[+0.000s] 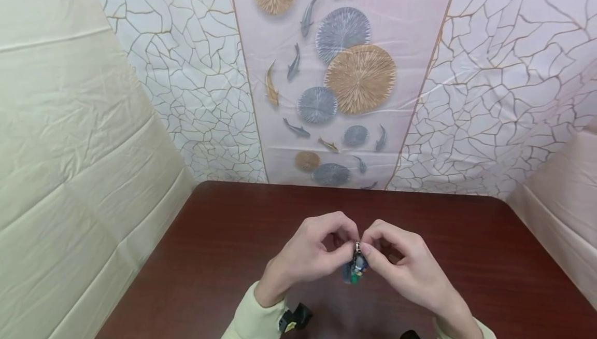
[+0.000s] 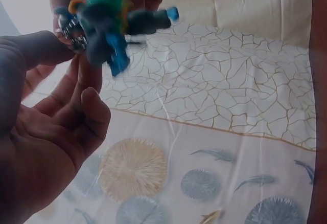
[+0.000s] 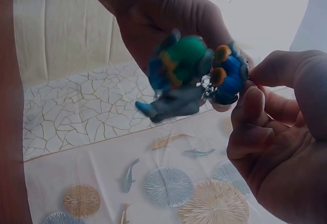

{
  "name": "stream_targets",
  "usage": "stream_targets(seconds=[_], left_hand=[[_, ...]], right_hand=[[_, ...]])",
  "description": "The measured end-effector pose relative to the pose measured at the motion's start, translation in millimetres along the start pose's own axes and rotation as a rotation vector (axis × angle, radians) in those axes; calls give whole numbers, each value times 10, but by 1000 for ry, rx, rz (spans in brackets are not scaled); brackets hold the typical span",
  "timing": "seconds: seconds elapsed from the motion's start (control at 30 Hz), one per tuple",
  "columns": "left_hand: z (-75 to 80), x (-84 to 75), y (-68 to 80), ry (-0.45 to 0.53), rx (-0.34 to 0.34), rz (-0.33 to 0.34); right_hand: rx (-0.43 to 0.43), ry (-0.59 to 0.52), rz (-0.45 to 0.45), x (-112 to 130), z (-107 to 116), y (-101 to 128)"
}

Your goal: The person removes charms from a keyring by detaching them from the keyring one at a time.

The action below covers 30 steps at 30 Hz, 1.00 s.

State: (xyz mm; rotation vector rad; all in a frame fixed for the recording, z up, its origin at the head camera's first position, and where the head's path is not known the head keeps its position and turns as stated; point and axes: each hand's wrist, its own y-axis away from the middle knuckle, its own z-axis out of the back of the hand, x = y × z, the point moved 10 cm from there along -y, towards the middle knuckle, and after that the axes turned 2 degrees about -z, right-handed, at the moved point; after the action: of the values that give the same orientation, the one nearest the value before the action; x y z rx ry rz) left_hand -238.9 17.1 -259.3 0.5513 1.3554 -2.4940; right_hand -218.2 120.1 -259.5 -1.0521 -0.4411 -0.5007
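I find the left hand (image 1: 311,250) pinching the charm (image 1: 356,270), which hangs at its four o'clock. The right hand (image 1: 407,257) pinches the charm too, with it at that hand's nine. Fingertips cover most of the top fitting, and both wrist views blur the body. At eight o'clock from the charm I note a black device (image 1: 296,318) against the sleeve (image 1: 258,312). Beneath lies the table (image 1: 233,217); patterned cloth (image 1: 354,82) rises at twelve.
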Motion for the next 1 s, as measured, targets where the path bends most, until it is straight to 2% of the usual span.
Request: stream_targets(seconds=[0.17,0.47,0.73,1.0], left_hand=[[24,-47,4,37,5,-39],[24,13,18,119,3,3],[25,39,21,74,15,28],[76,-27,7,27,-11,-15]], right_hand=[[-25,-21,57,43,19,5],[-23,-50,74,89,16,0],[-18,-44,84,110,17,-21],[-14,2,77,97,24,-22]])
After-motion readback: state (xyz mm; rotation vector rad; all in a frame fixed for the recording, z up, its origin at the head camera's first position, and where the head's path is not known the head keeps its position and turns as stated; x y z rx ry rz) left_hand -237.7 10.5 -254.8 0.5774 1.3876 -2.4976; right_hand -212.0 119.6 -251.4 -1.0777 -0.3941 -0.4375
